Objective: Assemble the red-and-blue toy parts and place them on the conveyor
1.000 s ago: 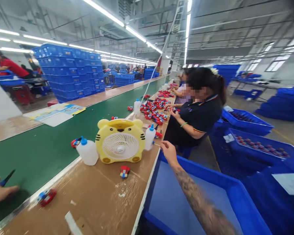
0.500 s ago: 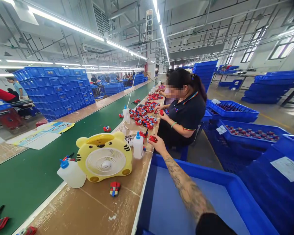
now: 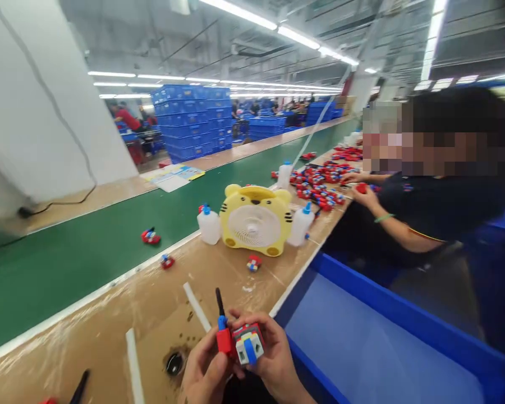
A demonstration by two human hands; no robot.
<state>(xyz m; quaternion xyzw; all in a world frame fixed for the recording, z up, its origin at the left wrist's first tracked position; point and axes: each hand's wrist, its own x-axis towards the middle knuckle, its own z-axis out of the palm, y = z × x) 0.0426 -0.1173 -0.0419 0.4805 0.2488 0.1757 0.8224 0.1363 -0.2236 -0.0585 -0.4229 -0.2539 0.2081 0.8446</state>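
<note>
Close together at the table's near edge, my two hands hold small coloured parts. My left hand [image 3: 206,365] pinches a red and blue piece [image 3: 224,338] with a black rod sticking up from it. Fingers of my right hand [image 3: 275,356] wrap round a red and white block [image 3: 249,343] with a blue stripe. The two pieces are side by side, and whether they are joined I cannot tell. Beyond them a red and white piece [image 3: 253,263] lies before a yellow animal-faced fan [image 3: 255,220], which has white bottles [image 3: 209,225] [image 3: 300,226] on either side.
A blue bin [image 3: 362,331] stands right of the table [image 3: 219,275]. Behind runs a green belt [image 3: 109,230] with a red piece [image 3: 150,236] on it. At right a person [image 3: 441,191] works beside a red pile [image 3: 320,185]. Near left are white strips [image 3: 134,365] and a dark round pot [image 3: 174,363].
The view has swung left. My right hand has come back from the far table edge with a red piece, and my left hand has come into view holding a part.
</note>
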